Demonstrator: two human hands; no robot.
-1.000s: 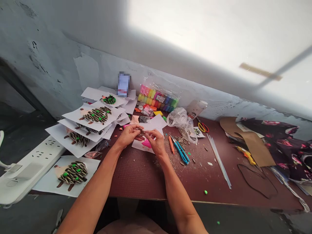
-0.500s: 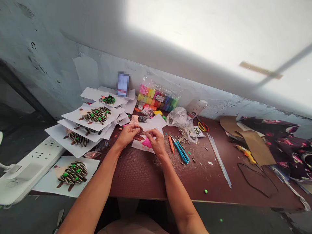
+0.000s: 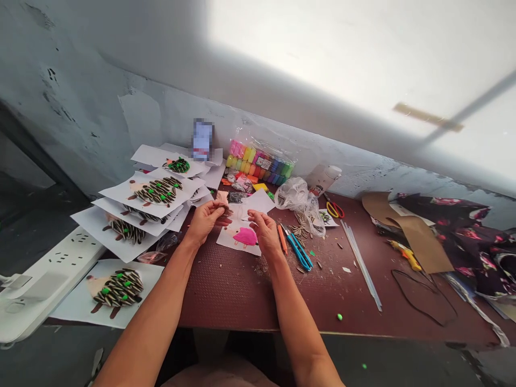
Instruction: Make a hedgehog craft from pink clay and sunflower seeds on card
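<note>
Here, one desk (image 3: 242,301) carries one white power strip (image 3: 48,274), one sheet with a pink animal (image 3: 245,236) between and partly beyond two hands, one blue cutter (image 3: 300,251) and one orange stick (image 3: 282,239). The left hand's (image 3: 205,220) fingers pinch one small brown piece (image 3: 220,206) above the desk; whether the right hand's (image 3: 264,231) fingers meet, I cannot tell.
</note>
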